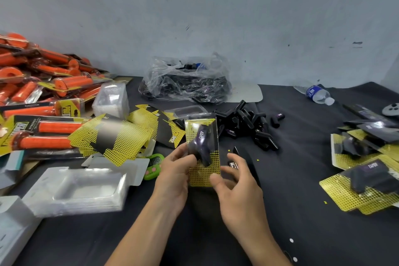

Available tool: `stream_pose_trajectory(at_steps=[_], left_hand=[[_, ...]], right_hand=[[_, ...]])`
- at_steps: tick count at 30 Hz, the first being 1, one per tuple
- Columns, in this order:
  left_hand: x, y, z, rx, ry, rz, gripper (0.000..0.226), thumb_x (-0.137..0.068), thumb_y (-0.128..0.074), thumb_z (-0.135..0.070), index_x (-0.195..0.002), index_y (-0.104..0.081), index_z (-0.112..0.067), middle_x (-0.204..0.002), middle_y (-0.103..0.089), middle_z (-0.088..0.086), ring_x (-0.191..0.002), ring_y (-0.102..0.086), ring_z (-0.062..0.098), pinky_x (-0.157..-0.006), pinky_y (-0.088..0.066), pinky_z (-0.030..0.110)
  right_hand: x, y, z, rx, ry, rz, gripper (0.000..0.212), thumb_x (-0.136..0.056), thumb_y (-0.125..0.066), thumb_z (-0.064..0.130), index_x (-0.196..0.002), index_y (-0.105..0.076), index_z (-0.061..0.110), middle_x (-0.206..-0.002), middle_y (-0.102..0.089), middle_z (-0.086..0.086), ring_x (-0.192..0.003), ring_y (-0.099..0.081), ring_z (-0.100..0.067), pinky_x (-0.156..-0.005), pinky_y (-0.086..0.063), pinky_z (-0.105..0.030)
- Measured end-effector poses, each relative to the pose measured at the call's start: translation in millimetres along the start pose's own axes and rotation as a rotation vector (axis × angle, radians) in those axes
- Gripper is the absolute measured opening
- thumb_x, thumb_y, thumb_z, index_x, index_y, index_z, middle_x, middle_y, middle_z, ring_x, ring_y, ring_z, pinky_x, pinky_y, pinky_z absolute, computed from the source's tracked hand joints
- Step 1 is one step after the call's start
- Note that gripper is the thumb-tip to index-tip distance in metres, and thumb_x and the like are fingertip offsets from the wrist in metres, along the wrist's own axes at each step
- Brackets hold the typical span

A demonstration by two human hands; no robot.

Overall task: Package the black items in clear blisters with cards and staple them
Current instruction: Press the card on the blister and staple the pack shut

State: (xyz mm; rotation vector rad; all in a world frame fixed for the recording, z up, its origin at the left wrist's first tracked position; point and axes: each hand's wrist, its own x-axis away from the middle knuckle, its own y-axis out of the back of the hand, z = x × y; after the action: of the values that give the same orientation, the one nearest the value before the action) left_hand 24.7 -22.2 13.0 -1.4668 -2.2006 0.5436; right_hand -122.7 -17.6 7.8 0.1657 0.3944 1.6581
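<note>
Head view. Two hands on one blister pack [205, 174], held tilted above the dark table [298, 179] at centre. Left hand [176, 171] grips its left edge, thumb curled over the front. Right hand [234, 183] pinches the lower right corner, thumb on the card, fingers behind. One black item [200, 144] sits inside the pack.

Beyond it lies a heap of loose black items [248, 125], too tangled to count. One plastic bag [185, 80] holds more dark parts.

Left: yellow cards [112, 138] fanned out, number unclear. Two lots of clear blisters: near stack [82, 188] and far stack [111, 98]. Also a pile of orange grips [32, 84] and one green gadget [153, 166].

Right: finished packs [362, 179], at least three, overlapping. One water bottle [319, 94] lies on its side.
</note>
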Motion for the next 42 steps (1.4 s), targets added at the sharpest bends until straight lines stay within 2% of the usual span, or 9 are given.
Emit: stream_pose_trajectory(at_steps=[4, 9, 12, 17, 25, 33, 38, 40, 42], left_hand=[[3.5, -1.2, -1.0, 0.02, 0.004, 0.179, 0.048, -0.063, -0.054, 0.008, -0.104, -0.071, -0.011, -0.103, -0.073, 0.019, -0.08, -0.072, 0.029, -0.064, -0.061, 0.039], [8.5, -4.1, -2.7, -0.042, -0.025, 0.26, 0.041, -0.072, -0.062, -0.001, -0.109, -0.075, -0.013, -0.101, -0.073, 0.015, -0.082, -0.072, 0.024, -0.066, -0.059, 0.034], [9.0, -4.7, -0.3, -0.079, -0.071, 0.223, 0.026, -0.079, -0.074, -0.019, -0.104, -0.079, -0.018, -0.105, -0.076, 0.013, -0.09, -0.074, 0.023, -0.071, -0.06, 0.031], [3.7, -2.1, -1.3, -0.029, -0.106, 0.089, 0.05, -0.067, -0.082, -0.013, -0.116, -0.072, -0.007, -0.113, -0.075, 0.018, -0.097, -0.073, 0.028, -0.083, -0.061, 0.038], [3.1, 4.6, -2.8, -0.066, -0.072, 0.17, 0.057, -0.069, -0.076, -0.004, -0.123, -0.062, 0.007, -0.111, -0.068, 0.023, -0.097, -0.065, 0.035, -0.088, -0.054, 0.044], [-1.2, 2.7, 4.4, -0.068, 0.024, 0.119, 0.04, -0.078, -0.079, -0.016, -0.116, -0.069, -0.004, -0.113, -0.075, 0.021, -0.096, -0.075, 0.029, -0.083, -0.061, 0.043], [-6.8, 5.8, 3.0, -0.042, -0.007, 0.034, 0.047, -0.072, -0.076, -0.013, -0.118, -0.067, -0.005, -0.106, -0.077, 0.013, -0.089, -0.076, 0.022, -0.071, -0.061, 0.035], [-8.1, 8.8, 3.2, -0.049, -0.01, 0.015, 0.05, -0.07, -0.076, -0.01, -0.119, -0.067, -0.005, -0.108, -0.076, 0.015, -0.094, -0.075, 0.026, -0.082, -0.061, 0.045], [-9.3, 9.6, 3.2, -0.063, -0.011, 0.001, 0.049, -0.069, -0.077, -0.008, -0.117, -0.069, -0.006, -0.111, -0.076, 0.016, -0.099, -0.074, 0.03, -0.093, -0.058, 0.054]], right_hand=[[-0.9, -2.1, 2.7, -0.16, -0.097, 0.042, 0.015, -0.096, -0.071, 0.02, -0.106, -0.067, 0.03, -0.082, -0.077, 0.005, -0.067, -0.075, -0.017, -0.065, -0.065, -0.038], [0.1, -1.2, 2.7, -0.171, -0.055, -0.019, 0.017, -0.094, -0.068, 0.006, -0.094, -0.071, 0.023, -0.069, -0.075, 0.003, -0.057, -0.072, -0.016, -0.054, -0.06, -0.026], [-1.0, 0.0, 0.1, -0.14, -0.062, -0.016, 0.031, -0.091, -0.069, 0.003, -0.113, -0.072, 0.025, -0.07, -0.076, 0.008, -0.057, -0.072, -0.012, -0.055, -0.056, -0.021], [-4.2, -2.7, -4.7, -0.224, -0.068, 0.023, 0.068, -0.084, -0.069, -0.006, -0.138, -0.059, 0.035, -0.085, -0.08, 0.009, -0.068, -0.07, -0.01, -0.071, -0.059, -0.035], [-5.5, -0.1, -6.2, -0.459, -0.099, -0.048, 0.024, -0.092, -0.071, 0.002, -0.094, -0.072, 0.026, -0.065, -0.071, -0.004, -0.046, -0.049, -0.012, -0.045, -0.04, -0.023], [-7.7, 3.8, -4.0, -0.36, -0.033, -0.037, 0.052, -0.091, -0.07, -0.001, -0.132, -0.065, 0.03, -0.078, -0.079, 0.0, -0.057, -0.06, -0.006, -0.074, -0.05, -0.035], [-9.5, 28.3, 4.6, 0.048, 0.217, -0.419, 0.014, -0.094, -0.066, 0.033, -0.107, -0.065, 0.036, -0.069, -0.069, 0.023, -0.065, -0.063, 0.006, -0.068, -0.042, -0.005], [-18.3, 44.2, 4.2, 0.179, 0.18, -0.539, 0.012, -0.097, -0.062, 0.04, -0.103, -0.064, 0.031, -0.078, -0.068, 0.02, -0.079, -0.065, 0.001, -0.078, -0.048, -0.021], [-29.8, 49.5, -2.3, 0.372, -0.024, -0.337, 0.035, -0.101, -0.052, 0.048, -0.117, -0.067, 0.021, -0.102, -0.073, 0.001, -0.102, -0.064, -0.027, -0.089, -0.048, -0.039]])
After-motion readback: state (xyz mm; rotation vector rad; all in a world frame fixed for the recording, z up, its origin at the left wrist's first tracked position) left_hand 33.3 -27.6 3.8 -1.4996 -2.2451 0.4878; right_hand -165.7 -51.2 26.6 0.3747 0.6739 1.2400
